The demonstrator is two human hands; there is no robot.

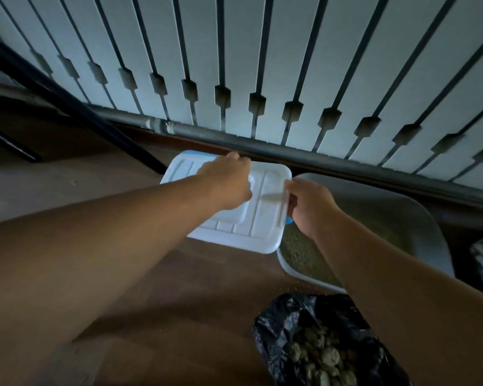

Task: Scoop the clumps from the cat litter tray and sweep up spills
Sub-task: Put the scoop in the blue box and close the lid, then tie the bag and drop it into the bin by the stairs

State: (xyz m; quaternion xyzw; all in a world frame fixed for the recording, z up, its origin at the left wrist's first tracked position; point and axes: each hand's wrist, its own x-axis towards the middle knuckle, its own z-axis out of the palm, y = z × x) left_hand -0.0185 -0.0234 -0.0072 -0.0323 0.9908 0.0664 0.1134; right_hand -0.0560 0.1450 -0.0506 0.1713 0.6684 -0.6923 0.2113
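My right hand (308,207) pinches the right edge of the white lid (262,218), fingers curled over its rim near the blue latch (289,220). My left hand (226,182) lies across the lid's top toward its far edge; whether its fingers are hooked over that edge or just pressing flat, I cannot tell. The lid looks like thin moulded plastic, light and a bit flexible, so I judge the rims are the place to hold it, one hand on each side. Just right of it sits the grey litter tray (374,207), litter (299,252) showing in its near left corner. Near me, a black bag (285,321) lies open with clumps (326,355) inside. A few grains (304,284) lie scattered on the brown floor (193,288) by the tray.
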